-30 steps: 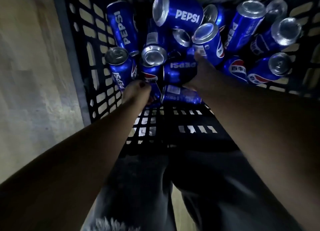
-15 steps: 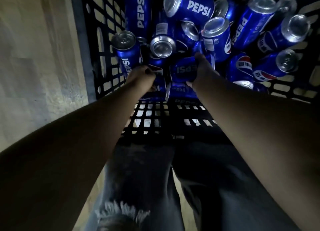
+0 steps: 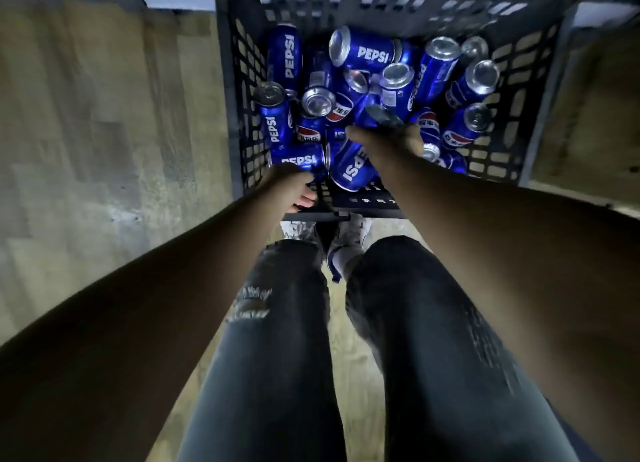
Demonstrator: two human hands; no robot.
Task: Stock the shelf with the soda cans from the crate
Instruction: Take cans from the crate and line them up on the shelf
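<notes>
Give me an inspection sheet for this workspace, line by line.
Surface: wooden floor; black crate stands on it.
Job's things: blue soda cans jumbled in the crate; no shelf in view.
Clutter: nothing seen.
Grippers: left hand grips near-left can; right hand grips middle can.
Cables: nothing seen.
Surroundings: person's jeans, shoes; dim light.

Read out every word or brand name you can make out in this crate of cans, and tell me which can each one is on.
"PEPSI": far-left can, lying.
"PEPSI": far-middle can, lying.
"PEPSI": left-wall can.
"PEPSI": near-left can, gripped by left hand.
"PEPSI", first letters covered: near-middle can.
Blurred can in right hand: unreadable.
Logo characters, small print elsewhere: too blurred.
</notes>
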